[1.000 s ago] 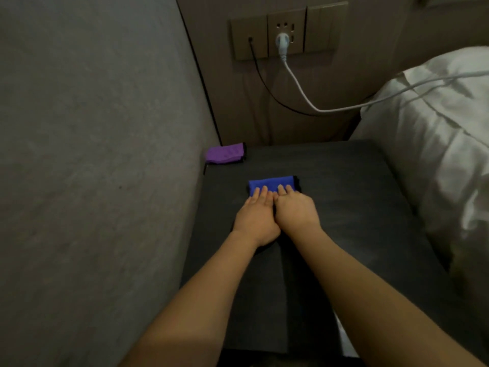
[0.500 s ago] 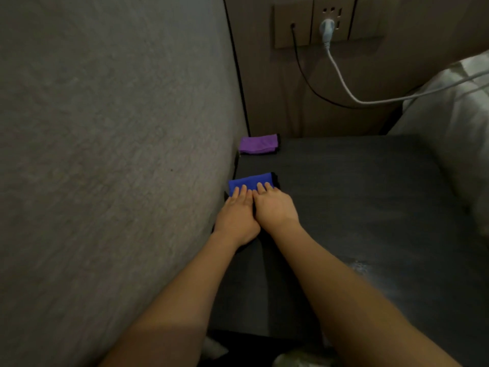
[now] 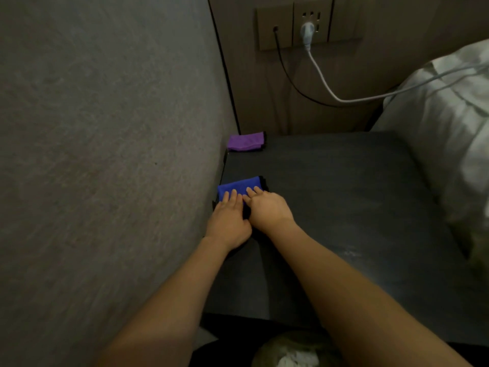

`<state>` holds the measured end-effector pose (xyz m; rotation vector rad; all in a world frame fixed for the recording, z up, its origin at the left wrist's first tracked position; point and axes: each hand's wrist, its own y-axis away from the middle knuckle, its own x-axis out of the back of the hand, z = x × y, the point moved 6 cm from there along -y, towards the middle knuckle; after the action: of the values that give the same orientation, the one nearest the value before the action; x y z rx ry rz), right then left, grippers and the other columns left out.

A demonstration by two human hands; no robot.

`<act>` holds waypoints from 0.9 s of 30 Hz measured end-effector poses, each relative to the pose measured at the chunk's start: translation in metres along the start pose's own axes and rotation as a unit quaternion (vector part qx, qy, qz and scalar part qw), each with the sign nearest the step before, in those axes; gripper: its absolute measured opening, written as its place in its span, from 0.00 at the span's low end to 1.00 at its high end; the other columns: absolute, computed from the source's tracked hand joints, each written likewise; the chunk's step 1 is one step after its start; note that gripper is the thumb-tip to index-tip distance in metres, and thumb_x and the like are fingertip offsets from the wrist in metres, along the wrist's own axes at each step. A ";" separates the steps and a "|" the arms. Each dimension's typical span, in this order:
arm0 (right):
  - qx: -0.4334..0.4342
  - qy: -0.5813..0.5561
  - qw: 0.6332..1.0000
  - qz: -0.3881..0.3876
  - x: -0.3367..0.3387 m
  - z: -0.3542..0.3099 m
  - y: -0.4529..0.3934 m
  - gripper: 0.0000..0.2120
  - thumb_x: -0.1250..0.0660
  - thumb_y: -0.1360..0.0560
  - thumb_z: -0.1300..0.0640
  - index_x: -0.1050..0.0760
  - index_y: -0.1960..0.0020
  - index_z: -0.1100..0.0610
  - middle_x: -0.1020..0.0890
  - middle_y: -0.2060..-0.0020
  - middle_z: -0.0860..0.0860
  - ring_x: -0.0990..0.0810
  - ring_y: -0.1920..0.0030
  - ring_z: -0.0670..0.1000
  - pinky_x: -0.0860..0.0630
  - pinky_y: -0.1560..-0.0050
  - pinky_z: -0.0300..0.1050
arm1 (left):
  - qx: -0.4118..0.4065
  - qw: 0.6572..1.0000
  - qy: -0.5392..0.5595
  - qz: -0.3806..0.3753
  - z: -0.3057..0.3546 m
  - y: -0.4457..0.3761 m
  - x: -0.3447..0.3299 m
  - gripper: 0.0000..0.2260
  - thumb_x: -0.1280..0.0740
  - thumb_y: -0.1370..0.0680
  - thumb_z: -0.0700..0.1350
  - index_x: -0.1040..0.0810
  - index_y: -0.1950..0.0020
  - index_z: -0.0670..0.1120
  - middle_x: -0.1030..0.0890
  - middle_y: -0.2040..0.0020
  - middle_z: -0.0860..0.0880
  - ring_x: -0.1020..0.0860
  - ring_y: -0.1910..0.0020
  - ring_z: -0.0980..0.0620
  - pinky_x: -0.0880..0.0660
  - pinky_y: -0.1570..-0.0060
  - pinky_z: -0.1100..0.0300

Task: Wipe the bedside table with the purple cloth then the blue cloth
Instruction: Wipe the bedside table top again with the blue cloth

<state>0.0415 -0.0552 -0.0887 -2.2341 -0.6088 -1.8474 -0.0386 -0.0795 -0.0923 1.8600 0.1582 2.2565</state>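
Grey wall (image 3: 105, 154) hems the bedside table (image 3: 330, 207) on its left edge; bed (image 3: 449, 128) crowds the right. Mid & right tabletop bare. Purple cloth (image 3: 246, 141) folded in far-left corner. Blue cloth (image 3: 239, 187) at left edge, under fingertips of left hand (image 3: 229, 221) & right hand (image 3: 268, 210), both flat, fingers extended, side by side.
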 end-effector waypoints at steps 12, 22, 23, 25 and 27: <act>-0.061 0.030 0.998 0.010 0.013 0.081 0.048 0.25 0.43 0.22 0.56 0.41 0.26 0.51 0.40 0.25 0.49 0.41 0.25 0.49 0.34 0.32 0.52 | -0.062 0.998 0.008 -0.008 0.092 -0.001 -0.014 0.32 0.41 0.23 0.47 0.50 0.22 0.42 0.51 0.21 0.44 0.53 0.22 0.47 0.54 0.25 0.56; -0.168 0.054 0.984 0.030 0.034 0.187 0.113 0.25 0.42 0.23 0.55 0.40 0.26 0.51 0.39 0.25 0.49 0.38 0.26 0.49 0.32 0.34 0.49 | -0.153 0.987 0.018 -0.038 0.211 -0.017 -0.036 0.32 0.43 0.23 0.48 0.51 0.22 0.41 0.52 0.21 0.44 0.55 0.22 0.48 0.56 0.25 0.56; -0.180 0.057 0.981 0.032 0.036 0.195 0.120 0.25 0.42 0.23 0.55 0.39 0.26 0.51 0.39 0.25 0.49 0.38 0.27 0.49 0.32 0.34 0.48 | -0.162 0.986 0.016 -0.042 0.222 -0.018 -0.038 0.32 0.43 0.23 0.48 0.51 0.22 0.41 0.52 0.21 0.44 0.55 0.22 0.48 0.56 0.25 0.56; -0.199 0.066 0.977 0.032 0.040 0.209 0.133 0.25 0.42 0.23 0.56 0.39 0.26 0.51 0.39 0.25 0.49 0.37 0.27 0.49 0.33 0.33 0.48 | -0.177 0.983 0.010 -0.047 0.242 -0.017 -0.042 0.32 0.43 0.22 0.48 0.51 0.22 0.41 0.52 0.21 0.43 0.55 0.22 0.47 0.56 0.25 0.55; -0.205 0.072 0.975 0.037 0.043 0.221 0.146 0.25 0.41 0.24 0.55 0.39 0.27 0.51 0.38 0.25 0.50 0.36 0.27 0.49 0.33 0.33 0.47 | -0.190 0.981 0.001 -0.049 0.259 -0.015 -0.046 0.31 0.44 0.22 0.48 0.52 0.22 0.40 0.52 0.21 0.43 0.55 0.22 0.47 0.56 0.25 0.55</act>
<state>0.3069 -0.0922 -0.0762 -2.2853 -0.1219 -2.2357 0.2250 -0.0890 -0.0885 1.6130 -0.1670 2.0483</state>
